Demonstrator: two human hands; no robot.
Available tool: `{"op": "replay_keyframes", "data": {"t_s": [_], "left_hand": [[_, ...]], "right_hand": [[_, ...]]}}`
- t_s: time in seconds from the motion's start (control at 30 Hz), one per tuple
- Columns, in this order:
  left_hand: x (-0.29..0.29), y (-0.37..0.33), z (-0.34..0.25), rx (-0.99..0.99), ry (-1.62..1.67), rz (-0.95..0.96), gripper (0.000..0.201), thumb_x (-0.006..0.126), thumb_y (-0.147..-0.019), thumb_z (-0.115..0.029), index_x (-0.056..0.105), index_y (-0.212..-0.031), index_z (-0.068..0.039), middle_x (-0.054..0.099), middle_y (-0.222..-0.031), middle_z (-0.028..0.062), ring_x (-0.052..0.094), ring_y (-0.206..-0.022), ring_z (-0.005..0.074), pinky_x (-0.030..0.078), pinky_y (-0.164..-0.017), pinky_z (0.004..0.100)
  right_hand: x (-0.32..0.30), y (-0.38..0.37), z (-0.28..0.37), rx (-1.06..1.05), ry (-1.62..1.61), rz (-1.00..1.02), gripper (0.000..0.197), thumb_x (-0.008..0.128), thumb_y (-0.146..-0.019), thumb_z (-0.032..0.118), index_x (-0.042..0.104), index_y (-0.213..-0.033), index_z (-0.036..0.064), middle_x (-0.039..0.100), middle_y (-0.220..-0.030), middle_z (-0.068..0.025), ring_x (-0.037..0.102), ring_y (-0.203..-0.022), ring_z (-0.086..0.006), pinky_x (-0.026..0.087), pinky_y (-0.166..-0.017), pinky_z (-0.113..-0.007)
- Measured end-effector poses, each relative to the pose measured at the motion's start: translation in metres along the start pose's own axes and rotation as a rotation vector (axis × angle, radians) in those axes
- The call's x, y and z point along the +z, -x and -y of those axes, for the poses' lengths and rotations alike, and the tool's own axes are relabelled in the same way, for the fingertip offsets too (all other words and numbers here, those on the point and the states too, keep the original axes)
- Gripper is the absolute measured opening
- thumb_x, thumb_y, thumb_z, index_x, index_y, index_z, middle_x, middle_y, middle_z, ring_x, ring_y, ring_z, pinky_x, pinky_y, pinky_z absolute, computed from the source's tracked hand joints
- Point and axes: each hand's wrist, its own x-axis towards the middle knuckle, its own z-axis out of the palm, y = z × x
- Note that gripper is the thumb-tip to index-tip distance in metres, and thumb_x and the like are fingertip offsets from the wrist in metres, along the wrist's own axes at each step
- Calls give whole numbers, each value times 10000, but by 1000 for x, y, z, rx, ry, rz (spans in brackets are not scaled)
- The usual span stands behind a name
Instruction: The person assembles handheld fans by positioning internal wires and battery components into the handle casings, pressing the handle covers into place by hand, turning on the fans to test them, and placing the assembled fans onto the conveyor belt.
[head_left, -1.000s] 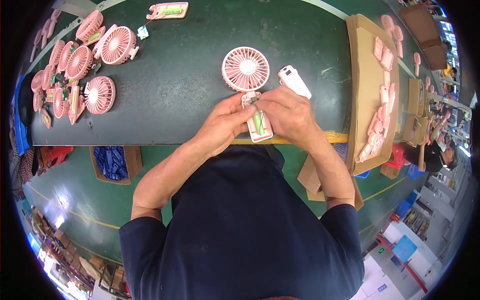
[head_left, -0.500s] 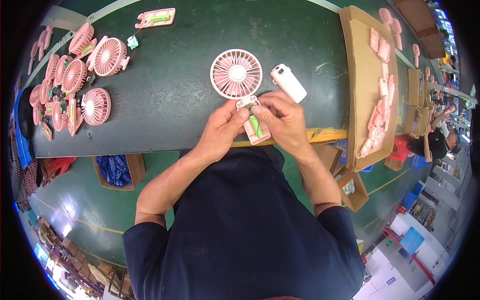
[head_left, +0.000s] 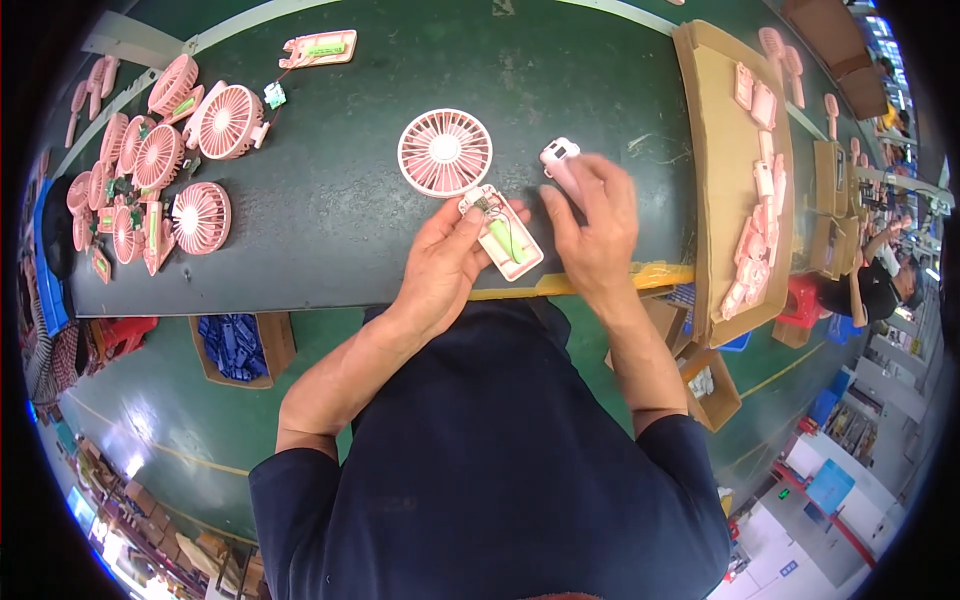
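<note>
My left hand (head_left: 440, 255) grips the opened handle half of a pink handheld fan, thumb on its upper end. Inside that handle half (head_left: 520, 262) lie a green battery (head_left: 507, 243), thin wires and a small circuit board. The round fan head (head_left: 445, 152), with its radial grille, lies on the table just beyond the handle's upper end. To the right, my right hand (head_left: 603, 225) closes over a pale pink handle cover (head_left: 560, 151), thumb on one side and fingers on the other. The hand hides most of this cover; its dark-slotted end sticks out.
Several pink fans with exposed batteries and boards (head_left: 158, 155) crowd the table's left side. Another handle half with a battery (head_left: 320, 48) lies at the far left, wired to a small board (head_left: 274, 95). A cardboard tray (head_left: 705, 180) of pink parts stands on the right.
My right hand has left the opened handle half and moved right onto the handle cover. My left hand keeps the handle half, now turned more open to view.
</note>
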Motion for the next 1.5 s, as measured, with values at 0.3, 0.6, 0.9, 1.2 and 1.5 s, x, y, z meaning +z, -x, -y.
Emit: {"op": "replay_keyframes", "data": {"t_s": [0.3, 0.6, 0.9, 1.2, 1.5], "left_hand": [[10, -8, 0, -55, 153, 33, 452, 396, -1123, -319, 455, -1393, 38, 557, -1418, 233, 537, -1359, 321, 427, -1164, 483], [8, -12, 3, -71, 253, 108, 590, 289, -1116, -515, 406, -1449, -41, 480, -1488, 136, 446, -1419, 255, 343, -1211, 470], [6, -10, 3, -70, 241, 113, 601, 295, -1108, -547, 450, -1420, -56, 523, -1426, 94, 493, -1354, 215, 383, -1169, 421], [7, -10, 3, -53, 249, 91, 565, 296, -1114, -531, 487, -1379, -69, 558, -1367, 76, 535, -1279, 200, 425, -1121, 406], [5, -9, 10, -61, 212, 23, 386, 449, -1121, -333, 524, -1364, -43, 606, -1294, 70, 587, -1205, 185, 485, -1058, 385]], "right_hand": [[-7, -6, -25, -103, 257, 113, 380, 792, -847, 140, 684, -1185, 4, 679, -1181, -162, 648, -1079, -354, 519, -902, -440], [-22, 11, 28, -125, -1, 96, 384, 829, -804, 113, 694, -1138, -19, 692, -1114, -167, 712, -932, -338, 595, -774, -399], [-8, 12, 37, -183, 25, 174, 412, 823, -783, 97, 680, -1159, 6, 685, -1135, -155, 706, -954, -340, 592, -787, -407], [-8, 13, 40, -166, 59, 218, 406, 813, -805, 116, 682, -1171, 1, 675, -1158, -166, 703, -975, -339, 591, -796, -414], [-2, 21, 42, -189, 98, 198, 411, 807, -826, 101, 689, -1202, -16, 666, -1166, -177, 704, -963, -329, 596, -784, -402]]}}
